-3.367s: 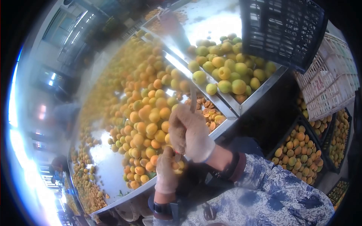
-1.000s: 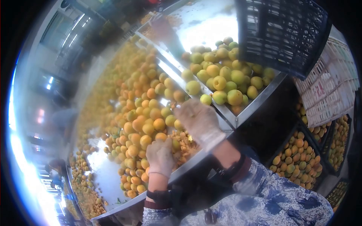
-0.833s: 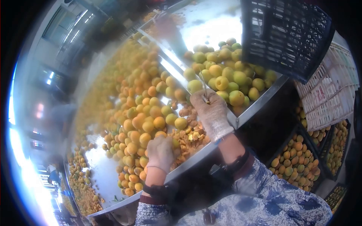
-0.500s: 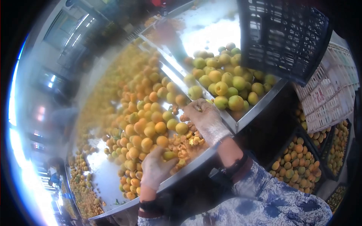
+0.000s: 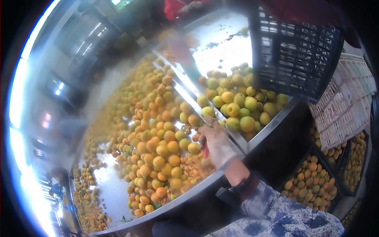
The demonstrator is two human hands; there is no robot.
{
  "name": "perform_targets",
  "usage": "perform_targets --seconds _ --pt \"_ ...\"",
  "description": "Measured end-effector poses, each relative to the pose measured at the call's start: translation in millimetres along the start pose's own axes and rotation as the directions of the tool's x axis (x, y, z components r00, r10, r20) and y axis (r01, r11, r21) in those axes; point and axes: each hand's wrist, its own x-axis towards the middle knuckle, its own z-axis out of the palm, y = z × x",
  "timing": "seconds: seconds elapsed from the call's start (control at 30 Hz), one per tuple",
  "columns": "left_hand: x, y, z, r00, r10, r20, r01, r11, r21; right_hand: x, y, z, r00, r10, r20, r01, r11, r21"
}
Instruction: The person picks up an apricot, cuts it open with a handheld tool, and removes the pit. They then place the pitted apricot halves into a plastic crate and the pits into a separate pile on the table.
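Note:
My right hand, in a pale glove, is closed around what looks like a small knife with a red handle. It is over the metal divider at the table's near edge. Left of it lies a broad heap of yellow-orange apricots. Just below the hand, cut apricot pieces are piled against the rim. Beyond the divider sit greener apricots. My left hand is out of the picture.
A black plastic crate is tipped over the far tray at upper right. Beside it leans a white crate. Crates of apricots stand below on the right. Another person's red sleeve shows at the top.
My left hand, which was touching an apricot by the cut pieces, has left the view. My right hand now shows a red handle, and the scene has shifted slightly downward.

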Motion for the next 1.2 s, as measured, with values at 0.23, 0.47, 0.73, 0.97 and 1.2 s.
perform_targets --seconds 0.23,0.47,0.73,0.97,1.2 --pt "-30.9 174.7 -87.6 0.638 0.199 -0.744 -0.662 0.635 -0.398 -1.2 2.7 2.9 0.989 -0.132 0.068 0.143 0.972 -0.185" --pt "-46.7 401.5 -159.0 0.252 0.718 -0.649 -0.876 0.454 0.162 -13.9 -11.5 11.6 0.989 -0.129 -0.073 0.093 0.922 -0.375" --pt "-30.0 475.5 -136.4 0.318 0.759 -0.568 -0.770 0.557 0.312 -14.2 -26.8 5.6 0.982 0.150 0.115 -0.159 0.985 0.074" --pt "-29.3 477.1 -146.7 0.362 0.766 -0.531 -0.840 0.515 0.170 -9.7 -16.8 3.5 0.948 0.160 0.277 -0.157 0.987 -0.032" --pt "-38.6 468.2 -144.6 0.138 0.872 -0.470 -0.942 0.262 0.210 -10.8 -16.4 -7.5 0.943 0.152 0.295 -0.156 0.988 -0.008"
